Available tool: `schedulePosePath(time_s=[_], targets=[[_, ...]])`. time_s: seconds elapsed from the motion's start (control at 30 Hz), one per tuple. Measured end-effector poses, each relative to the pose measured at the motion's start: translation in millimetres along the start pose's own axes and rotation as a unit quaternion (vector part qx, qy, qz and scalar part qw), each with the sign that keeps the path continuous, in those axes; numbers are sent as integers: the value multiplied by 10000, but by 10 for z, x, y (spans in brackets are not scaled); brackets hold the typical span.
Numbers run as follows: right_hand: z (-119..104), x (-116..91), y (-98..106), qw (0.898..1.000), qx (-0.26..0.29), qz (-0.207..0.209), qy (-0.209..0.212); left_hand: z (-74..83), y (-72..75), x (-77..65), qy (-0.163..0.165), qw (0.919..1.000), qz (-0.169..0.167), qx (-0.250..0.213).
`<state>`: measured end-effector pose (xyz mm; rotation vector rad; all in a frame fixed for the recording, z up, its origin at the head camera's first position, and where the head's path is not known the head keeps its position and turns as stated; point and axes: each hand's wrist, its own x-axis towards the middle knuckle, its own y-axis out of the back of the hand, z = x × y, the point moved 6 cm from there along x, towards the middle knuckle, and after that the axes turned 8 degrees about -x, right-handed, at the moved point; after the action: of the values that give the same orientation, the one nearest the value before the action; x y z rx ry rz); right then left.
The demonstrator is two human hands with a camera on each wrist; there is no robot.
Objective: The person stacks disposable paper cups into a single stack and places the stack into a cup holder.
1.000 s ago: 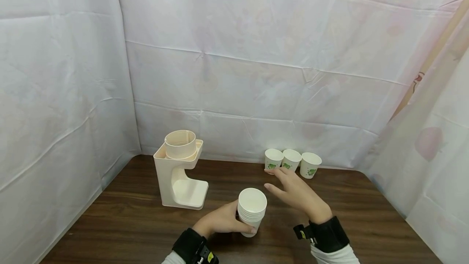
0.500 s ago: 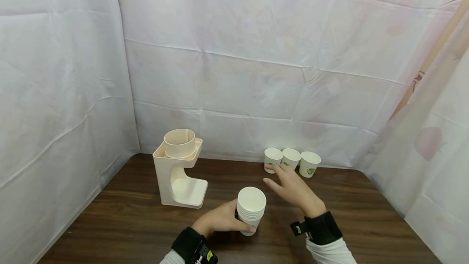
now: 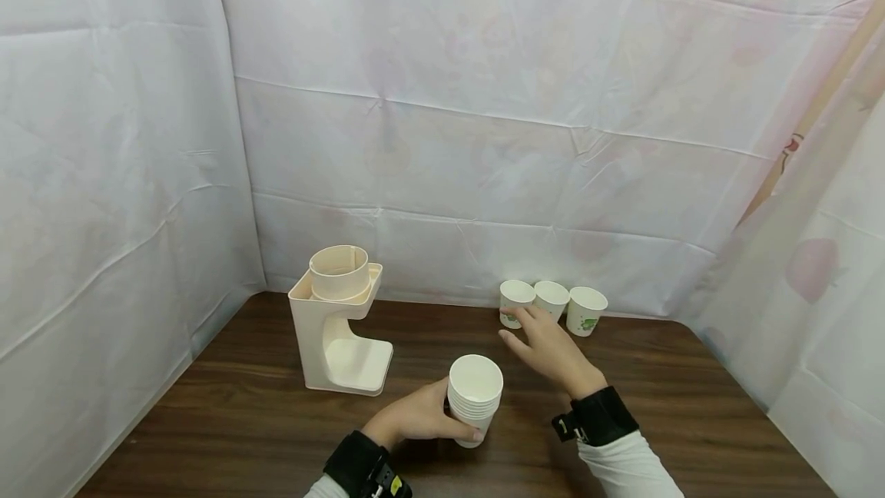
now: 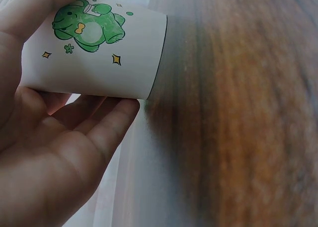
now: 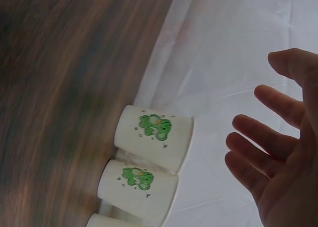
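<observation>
My left hand (image 3: 425,413) grips a stack of white paper cups (image 3: 475,390) near the front of the table. In the left wrist view the lowest paper cup (image 4: 99,48) shows a green cartoon animal with small stars, its base close over the wood. My right hand (image 3: 549,348) reaches toward the back with nothing in it; the right wrist view shows its fingers (image 5: 266,137) spread and relaxed, apart from the cups. Three paper cups stand in a row by the back curtain: the left cup (image 3: 516,294), the middle cup (image 3: 551,297) and the right cup (image 3: 586,310).
At the left of the brown wooden table (image 3: 242,413) stands a cream plastic holder (image 3: 314,336) with a round ring (image 3: 340,275) on top and a flat foot below. White curtains (image 3: 442,137) enclose the back and both sides.
My right hand has shifted slightly farther back toward the row of cups. The left hand and the stack it grips stay where they were.
</observation>
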<state>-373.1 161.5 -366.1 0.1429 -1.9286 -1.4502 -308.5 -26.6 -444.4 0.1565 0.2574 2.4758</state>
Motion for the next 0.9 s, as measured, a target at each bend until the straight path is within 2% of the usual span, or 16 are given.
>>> schedulePosePath(time_s=[0.17,0.3,0.57,0.9], targets=[[52,73,-9,9997,-112,223,61,0,-1,5,-18,10000,-19,-58],[121,158,-12,9991,-301,277,-94,-1,-7,7,-24,9999,-50,-136],[329,373,-103,9967,-707,-168,-362,16,-13,6,-47,9999,-40,-155],[477,514,-222,9956,-657,-469,-475,4,-5,11,-99,9998,-63,-186]])
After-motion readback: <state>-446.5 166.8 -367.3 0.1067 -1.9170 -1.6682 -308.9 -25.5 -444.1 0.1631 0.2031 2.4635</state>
